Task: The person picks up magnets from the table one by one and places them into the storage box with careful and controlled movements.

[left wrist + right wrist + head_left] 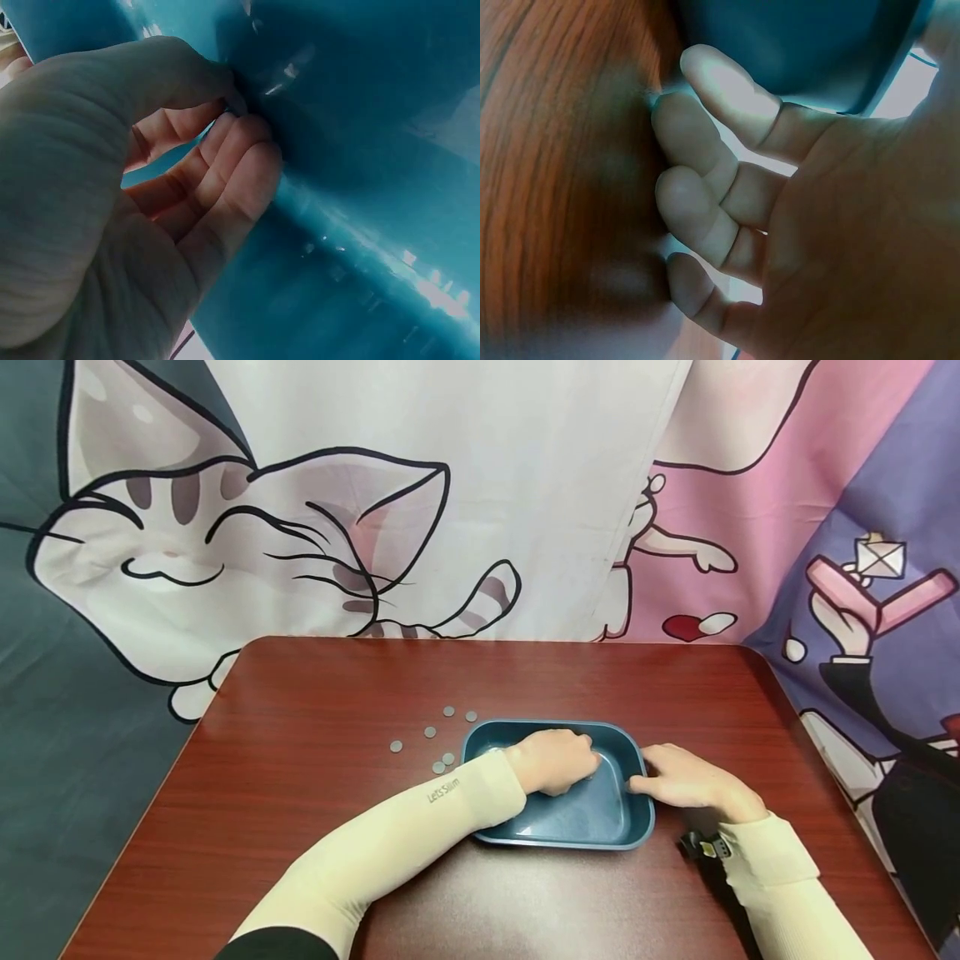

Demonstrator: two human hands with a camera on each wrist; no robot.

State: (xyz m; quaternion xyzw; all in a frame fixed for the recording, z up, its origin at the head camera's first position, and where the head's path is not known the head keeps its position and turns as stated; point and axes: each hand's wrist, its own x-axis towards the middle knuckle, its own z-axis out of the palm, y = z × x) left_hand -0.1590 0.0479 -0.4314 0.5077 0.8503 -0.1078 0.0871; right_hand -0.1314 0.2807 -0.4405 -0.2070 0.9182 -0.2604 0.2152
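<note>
A blue rectangular tray (555, 842) with rounded corners sits on the table. My left hand (553, 762) reaches down inside it, knuckles up. In the left wrist view its thumb and fingertips come together close over the tray's floor, and a small pale sliver (235, 102) shows between them; I cannot tell whether that is a coin. At the tray's right end my right hand (686, 777) grips the rim, thumb over the edge and the other fingers outside. Those fingers (694, 210) bend down at the tabletop in the right wrist view. Several coin-like grey discs (430, 732) lie left of the tray.
The reddish-brown wooden table (337, 685) has rounded far corners. Behind it hangs a curtain (540, 527) printed with cartoon cats. A small black device (697, 845) is worn at the right wrist. The left sleeve (420, 814) crosses the tray's left wall.
</note>
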